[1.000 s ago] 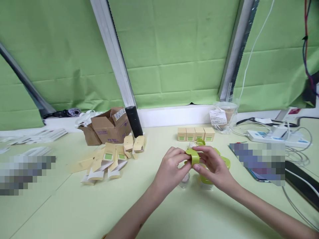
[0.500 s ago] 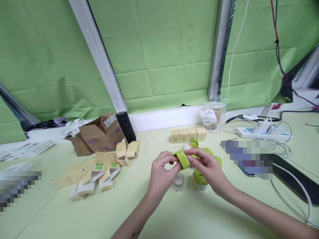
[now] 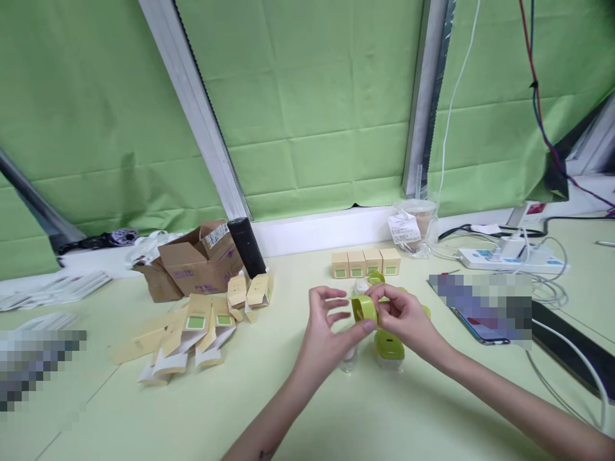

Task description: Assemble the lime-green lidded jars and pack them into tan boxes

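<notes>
The right hand (image 3: 404, 318) is gripping the green cap (image 3: 367, 308); left of the cap, the left hand (image 3: 321, 330) is holding its fingers splayed

Bright, diffuse light, soft shadows on the table (image 3: 163, 422), partly pixelated view.

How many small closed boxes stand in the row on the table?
4, side by side beyond the left hand and right hand: leftmost box, second box, third box and rightmost box. None in that row appears hidden.
</notes>
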`<state>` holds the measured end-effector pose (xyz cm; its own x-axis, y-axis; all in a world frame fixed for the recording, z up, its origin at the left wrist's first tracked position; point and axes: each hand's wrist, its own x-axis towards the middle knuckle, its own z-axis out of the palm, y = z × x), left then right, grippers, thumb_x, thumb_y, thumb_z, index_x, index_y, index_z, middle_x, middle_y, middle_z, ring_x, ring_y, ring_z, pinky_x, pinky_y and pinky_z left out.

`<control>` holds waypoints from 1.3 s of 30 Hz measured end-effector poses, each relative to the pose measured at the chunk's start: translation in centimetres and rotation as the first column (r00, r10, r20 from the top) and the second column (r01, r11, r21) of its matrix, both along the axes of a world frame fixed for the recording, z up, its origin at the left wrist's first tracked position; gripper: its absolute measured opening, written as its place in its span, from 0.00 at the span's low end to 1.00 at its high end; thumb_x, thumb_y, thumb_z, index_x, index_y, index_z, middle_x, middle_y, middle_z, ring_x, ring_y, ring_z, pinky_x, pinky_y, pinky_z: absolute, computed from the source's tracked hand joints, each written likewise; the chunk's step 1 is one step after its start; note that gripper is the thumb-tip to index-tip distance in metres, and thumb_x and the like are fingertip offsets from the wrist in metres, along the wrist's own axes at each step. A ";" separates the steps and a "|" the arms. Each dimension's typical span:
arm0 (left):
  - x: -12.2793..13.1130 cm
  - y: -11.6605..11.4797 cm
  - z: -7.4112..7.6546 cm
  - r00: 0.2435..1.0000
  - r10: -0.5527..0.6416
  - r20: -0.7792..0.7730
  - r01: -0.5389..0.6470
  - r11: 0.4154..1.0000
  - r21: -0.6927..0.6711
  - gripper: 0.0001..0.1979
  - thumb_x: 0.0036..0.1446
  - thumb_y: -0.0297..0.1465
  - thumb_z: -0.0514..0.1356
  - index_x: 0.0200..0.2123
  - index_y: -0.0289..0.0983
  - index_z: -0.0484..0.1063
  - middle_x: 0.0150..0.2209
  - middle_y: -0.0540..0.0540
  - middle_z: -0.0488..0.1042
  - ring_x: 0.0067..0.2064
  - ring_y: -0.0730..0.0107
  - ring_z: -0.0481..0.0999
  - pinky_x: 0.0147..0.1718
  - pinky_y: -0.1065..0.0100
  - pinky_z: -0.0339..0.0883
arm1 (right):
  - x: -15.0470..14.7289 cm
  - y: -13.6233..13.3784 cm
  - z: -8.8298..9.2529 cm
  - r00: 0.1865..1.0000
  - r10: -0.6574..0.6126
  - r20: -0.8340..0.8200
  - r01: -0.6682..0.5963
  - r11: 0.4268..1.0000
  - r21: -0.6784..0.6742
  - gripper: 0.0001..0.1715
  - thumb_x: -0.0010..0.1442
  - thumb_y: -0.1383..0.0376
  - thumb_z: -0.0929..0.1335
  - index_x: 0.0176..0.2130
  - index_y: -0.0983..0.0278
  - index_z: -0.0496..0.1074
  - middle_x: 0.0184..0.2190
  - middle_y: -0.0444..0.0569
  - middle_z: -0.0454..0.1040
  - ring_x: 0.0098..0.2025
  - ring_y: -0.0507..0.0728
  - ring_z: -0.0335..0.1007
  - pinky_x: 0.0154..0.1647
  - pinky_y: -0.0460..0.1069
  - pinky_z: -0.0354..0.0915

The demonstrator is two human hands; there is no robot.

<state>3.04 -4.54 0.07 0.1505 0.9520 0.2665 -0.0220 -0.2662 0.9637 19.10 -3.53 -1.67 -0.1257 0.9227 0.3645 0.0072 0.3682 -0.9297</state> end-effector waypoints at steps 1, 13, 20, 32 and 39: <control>0.1 0.0 0.1 0.999 -0.041 0.027 0.043 0.997 -0.065 0.25 0.42 0.32 0.68 0.43 0.40 0.61 0.43 0.44 0.68 0.43 0.64 0.72 0.42 0.60 0.67 | 0.0 0.0 0.0 1.000 0.009 0.014 -0.009 0.999 0.030 0.05 0.46 0.72 0.64 0.26 0.62 0.64 0.30 0.44 0.66 0.27 0.50 0.63 0.27 0.45 0.62; 0.2 -1.2 1.9 0.990 -0.089 -0.113 0.087 0.996 -0.025 0.18 0.45 0.30 0.67 0.41 0.39 0.69 0.42 0.44 0.71 0.43 0.65 0.73 0.43 0.63 0.68 | 1.5 0.7 1.1 0.987 0.004 0.164 -0.027 0.990 0.141 0.08 0.48 0.74 0.61 0.28 0.61 0.60 0.34 0.45 0.60 0.37 0.54 0.65 0.37 0.50 0.65; 0.1 -0.8 2.0 0.987 -0.146 0.074 0.158 0.966 -0.204 0.18 0.43 0.28 0.68 0.40 0.36 0.71 0.37 0.46 0.73 0.39 0.67 0.72 0.38 0.66 0.69 | 1.6 1.2 0.9 0.993 0.029 0.116 -0.033 0.999 0.038 0.03 0.51 0.69 0.63 0.27 0.62 0.63 0.33 0.44 0.63 0.34 0.53 0.67 0.35 0.49 0.67; -1.7 1.8 1.3 0.865 -0.034 0.501 0.245 0.899 -0.362 0.07 0.53 0.31 0.60 0.34 0.33 0.69 0.39 0.43 0.73 0.43 0.58 0.76 0.50 0.57 0.65 | -1.2 -0.2 -0.7 0.460 0.012 0.888 -0.174 0.982 0.078 0.13 0.57 0.60 0.65 0.41 0.60 0.73 0.40 0.51 0.72 0.39 0.60 0.72 0.37 0.52 0.65; -1.4 1.3 0.9 0.866 -0.042 0.498 0.290 0.853 -0.434 0.07 0.55 0.33 0.56 0.33 0.35 0.68 0.33 0.47 0.72 0.37 0.63 0.75 0.45 0.61 0.66 | -1.5 1.0 -0.5 0.326 0.086 0.942 -0.274 0.962 0.007 0.17 0.51 0.61 0.70 0.43 0.59 0.74 0.44 0.50 0.71 0.34 0.59 0.73 0.28 0.48 0.62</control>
<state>1.64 -3.22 0.92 0.2984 0.9444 -0.1381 -0.4881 0.2753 0.8282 17.60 -2.55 -2.14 -0.6235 0.7817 0.0108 0.7428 0.5967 -0.3036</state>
